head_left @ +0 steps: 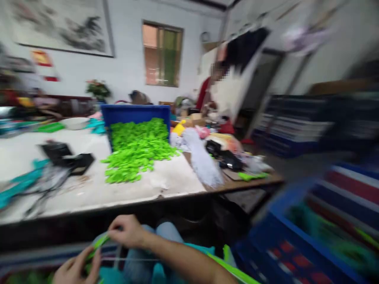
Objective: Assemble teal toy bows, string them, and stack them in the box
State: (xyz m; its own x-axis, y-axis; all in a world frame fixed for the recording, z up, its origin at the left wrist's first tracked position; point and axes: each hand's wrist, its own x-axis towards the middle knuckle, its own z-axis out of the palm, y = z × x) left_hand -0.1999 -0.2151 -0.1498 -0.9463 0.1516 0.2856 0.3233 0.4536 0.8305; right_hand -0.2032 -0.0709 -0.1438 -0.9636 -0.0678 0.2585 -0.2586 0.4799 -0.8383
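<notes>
My left hand (pixel 78 266), at the bottom left, is closed on one end of a narrow bright green strip (pixel 100 241). Pinched at the strip's upper end is my right hand (pixel 127 232), its forearm reaching across from the lower right. The strip stretches between both hands, above my lap and below the table edge. Blur hides whether it is tape, zipper or fabric. More long green strips (pixel 232 270) and teal material (pixel 111 275) lie around my legs.
On the white-topped table (pixel 174 175), small green pieces (pixel 133 150) spill from a tipped blue bin (pixel 134 112). Black items (pixel 65 156) and a teal strip (pixel 26 181) lie left. A blue crate (pixel 266 236) stands at right. A person in red (pixel 204 92) is behind.
</notes>
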